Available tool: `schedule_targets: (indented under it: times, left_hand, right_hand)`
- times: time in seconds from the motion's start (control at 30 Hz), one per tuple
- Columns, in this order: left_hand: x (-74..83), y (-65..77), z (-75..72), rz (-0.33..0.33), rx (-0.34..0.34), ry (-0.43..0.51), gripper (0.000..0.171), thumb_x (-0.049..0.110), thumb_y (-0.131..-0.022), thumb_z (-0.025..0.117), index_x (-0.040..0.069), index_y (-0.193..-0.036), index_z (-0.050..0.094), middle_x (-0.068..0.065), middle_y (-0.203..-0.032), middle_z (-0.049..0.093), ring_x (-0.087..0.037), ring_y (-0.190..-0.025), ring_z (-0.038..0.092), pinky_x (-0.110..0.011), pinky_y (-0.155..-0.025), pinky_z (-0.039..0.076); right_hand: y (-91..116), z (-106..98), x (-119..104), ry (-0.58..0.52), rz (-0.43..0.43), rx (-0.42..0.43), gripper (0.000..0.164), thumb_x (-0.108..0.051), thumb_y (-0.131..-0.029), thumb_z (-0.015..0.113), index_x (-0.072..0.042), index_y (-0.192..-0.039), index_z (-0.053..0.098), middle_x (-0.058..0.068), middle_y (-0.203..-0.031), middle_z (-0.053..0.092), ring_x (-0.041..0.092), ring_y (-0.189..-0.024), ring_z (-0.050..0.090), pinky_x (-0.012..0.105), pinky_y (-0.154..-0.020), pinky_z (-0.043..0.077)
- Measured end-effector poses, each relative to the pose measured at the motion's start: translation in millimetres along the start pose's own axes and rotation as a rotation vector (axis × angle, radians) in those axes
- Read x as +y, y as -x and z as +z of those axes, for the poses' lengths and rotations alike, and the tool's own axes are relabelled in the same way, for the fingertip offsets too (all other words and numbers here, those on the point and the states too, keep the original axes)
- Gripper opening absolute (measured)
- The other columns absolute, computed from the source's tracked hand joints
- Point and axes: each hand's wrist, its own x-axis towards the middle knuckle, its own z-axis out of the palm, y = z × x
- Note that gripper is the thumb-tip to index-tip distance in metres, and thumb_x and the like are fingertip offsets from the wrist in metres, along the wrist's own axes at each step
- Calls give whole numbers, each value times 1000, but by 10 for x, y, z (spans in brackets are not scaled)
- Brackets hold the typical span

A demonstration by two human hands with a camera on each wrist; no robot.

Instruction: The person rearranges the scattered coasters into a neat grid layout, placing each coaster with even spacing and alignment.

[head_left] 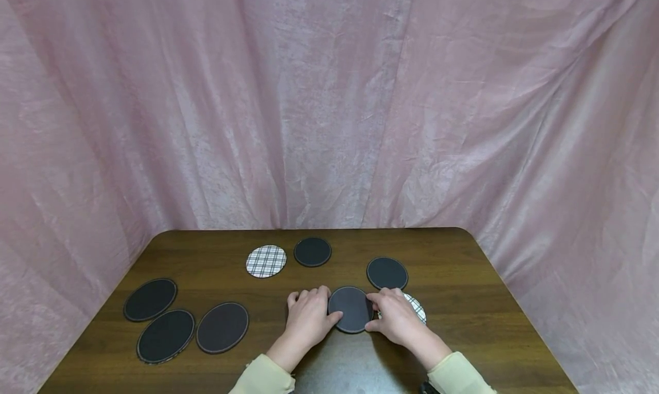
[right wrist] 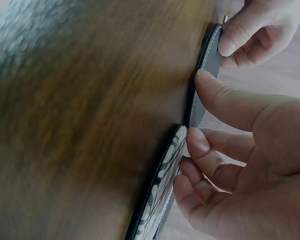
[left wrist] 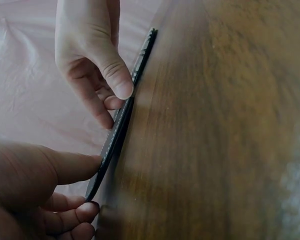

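A round dark grey coaster (head_left: 350, 309) with a stitched rim lies between the two hands, near the middle of the wooden table. The left hand (head_left: 307, 315) pinches its left edge, thumb on top and fingertips at the rim, as the left wrist view shows. At the opposite edge the right hand (head_left: 397, 315) holds the coaster by thumb and fingers. Partly under the right hand is a black-and-white plaid coaster (right wrist: 162, 185), its edge close to the grey one in the right wrist view. Behind that hand lies a black coaster (head_left: 387, 273).
On the left of the table lie several dark coasters, including a brownish one (head_left: 222, 327) and a black one (head_left: 150, 299). Toward the back are a plaid coaster (head_left: 266, 261) and a black coaster (head_left: 312, 251). Pink curtain (head_left: 329, 108) hangs behind and beside the table.
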Motion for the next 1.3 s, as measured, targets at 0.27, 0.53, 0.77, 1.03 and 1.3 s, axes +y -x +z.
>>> schedule_targets:
  times: [0.27, 0.53, 0.77, 1.03, 1.3]
  left_hand:
    - [7, -6, 34, 22, 7, -51, 41, 38, -89, 95, 10, -110, 73, -6, -94, 69, -35, -97, 66, -69, -108, 39]
    - [9, -8, -18, 48, -67, -45, 54, 44, -90, 93, 6, -124, 75, -11, -106, 71, -38, -105, 64, -69, -110, 39]
    - [4, 7, -99, 64, -129, -27, 69, 48, -82, 98, 4, -129, 74, -13, -111, 71, -38, -109, 64, -69, -111, 38]
    - [-10, 19, -76, 79, -126, -49, 71, 48, -81, 99, 4, -130, 73, -13, -114, 70, -40, -111, 62, -70, -113, 38]
    - [-18, 17, -66, 81, -123, -51, 73, 49, -81, 99, 3, -131, 72, -14, -116, 70, -41, -114, 63, -71, -114, 37]
  right_hand:
    - [0, 13, -1, -10, 9, 2, 60, -17, -73, 104, 3, -122, 78, 0, -89, 63, 24, -90, 56, 45, -87, 49]
    - [10, 8, -9, -23, 21, 1, 58, -16, -73, 103, 3, -122, 78, 0, -89, 63, 25, -91, 56, 45, -87, 49]
    - [16, 0, 2, -22, 9, 0, 58, -16, -73, 103, 3, -122, 78, 0, -90, 63, 24, -90, 55, 44, -87, 49]
    - [15, -2, 4, -28, 17, 4, 57, -14, -74, 103, 3, -122, 78, 1, -91, 64, 25, -92, 57, 45, -89, 49]
    - [8, -12, -8, -34, 33, -6, 56, -13, -75, 102, 3, -123, 78, 1, -93, 65, 27, -95, 58, 47, -90, 50]
